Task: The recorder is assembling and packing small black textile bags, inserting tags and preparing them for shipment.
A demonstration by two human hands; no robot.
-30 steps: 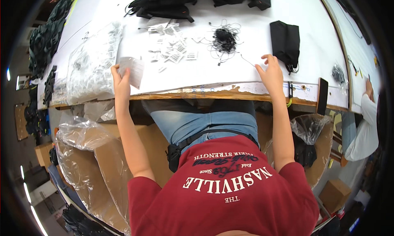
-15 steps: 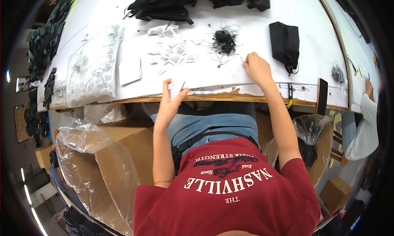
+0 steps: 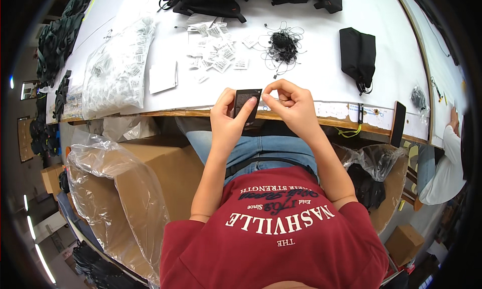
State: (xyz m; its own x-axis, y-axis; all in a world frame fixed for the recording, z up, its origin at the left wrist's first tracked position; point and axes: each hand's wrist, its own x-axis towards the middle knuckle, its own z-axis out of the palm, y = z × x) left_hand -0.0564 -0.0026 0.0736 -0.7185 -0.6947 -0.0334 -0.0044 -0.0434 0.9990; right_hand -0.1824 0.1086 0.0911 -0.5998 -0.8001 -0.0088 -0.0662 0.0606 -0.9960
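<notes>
In front of my body, just over the table's near edge, a black printed hang tag (image 3: 247, 101) is upright in my left hand (image 3: 228, 116), thumb across its face. My right hand (image 3: 293, 108) is closed in a pinch at the tag's upper right corner; whatever is between the fingertips is too small to make out. Beyond the hands lies a tangle of thin black tag strings (image 3: 282, 47). To its left spread several small white printed labels (image 3: 217, 50), and a stack of white cards (image 3: 163, 78) lies further left.
A large clear bag of labels (image 3: 118, 70) lies at left. Black bags (image 3: 211, 5) line the far side, with a black pouch (image 3: 357, 55) and a phone (image 3: 397, 123) at right. Plastic-lined cartons (image 3: 135, 188) stand below the table (image 3: 311, 83). A co-worker's arm (image 3: 449, 133) shows at far right.
My right hand has moved left and nearer, from beside the string tangle to the tag. My left hand has moved right, and the tag now shows its black face.
</notes>
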